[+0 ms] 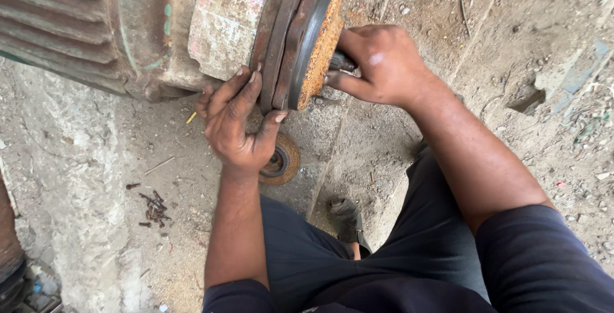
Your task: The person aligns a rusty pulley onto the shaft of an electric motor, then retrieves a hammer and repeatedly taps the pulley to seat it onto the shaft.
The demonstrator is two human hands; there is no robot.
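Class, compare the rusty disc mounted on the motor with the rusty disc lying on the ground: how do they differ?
The mounted disc stands on edge at the motor's end; the loose disc lies flat on the dirt. The mounted disc looks larger. The left hand grips the mounted disc's rim, while it only partly hides the loose disc. Both are round and rust-orange.

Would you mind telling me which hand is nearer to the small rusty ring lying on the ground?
Left. The left hand is directly over the small rusty ring, overlapping it; the right hand is higher up, at the motor shaft.
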